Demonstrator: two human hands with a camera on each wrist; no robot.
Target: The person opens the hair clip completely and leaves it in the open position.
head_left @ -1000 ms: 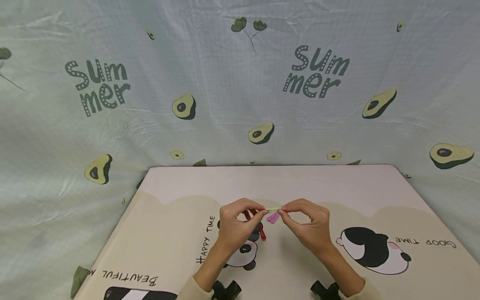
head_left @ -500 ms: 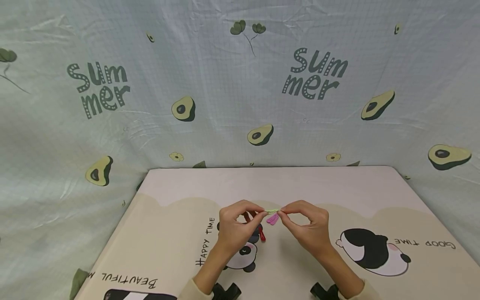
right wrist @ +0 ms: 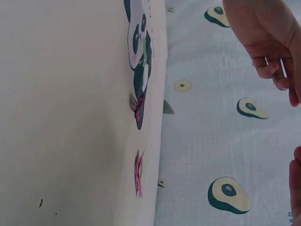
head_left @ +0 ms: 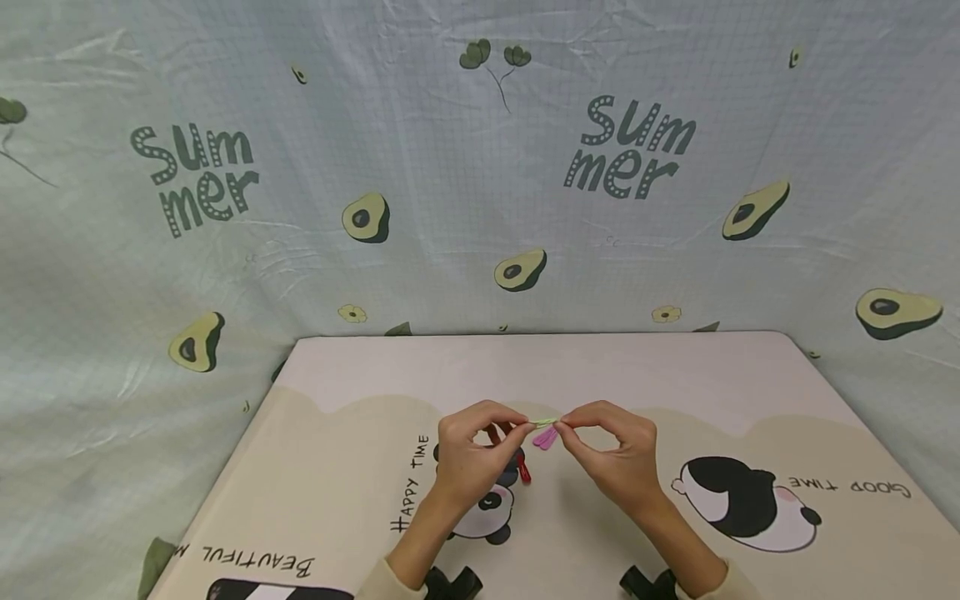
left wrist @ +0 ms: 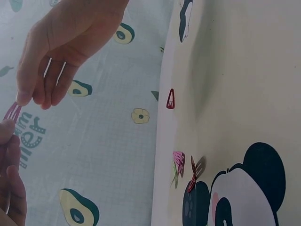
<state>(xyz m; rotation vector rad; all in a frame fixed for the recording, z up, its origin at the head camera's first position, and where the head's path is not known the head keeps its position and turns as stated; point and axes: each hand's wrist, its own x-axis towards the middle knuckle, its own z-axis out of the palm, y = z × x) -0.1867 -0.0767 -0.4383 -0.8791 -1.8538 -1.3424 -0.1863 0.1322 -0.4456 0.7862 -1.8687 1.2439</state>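
Note:
My left hand and right hand meet above the table, fingertips close together. Between them they pinch the two ends of a small hair clip, pinkish in the left wrist view. A light green strip shows between the fingertips in the head view; whether it is held or lies behind is hard to tell. Below lie pink clips with green ones beside them, and red clips partly behind my left hand. A single red snap clip lies apart. In the right wrist view the held clip is out of frame.
The table has a printed cover with a panda and a black-and-white dog. Behind it hangs a pale curtain with avocado prints. Black wrist mounts sit near both sleeves.
The head view has shifted very slightly. Both hands keep the same pinch on the clip, and the clips on the table lie as before.

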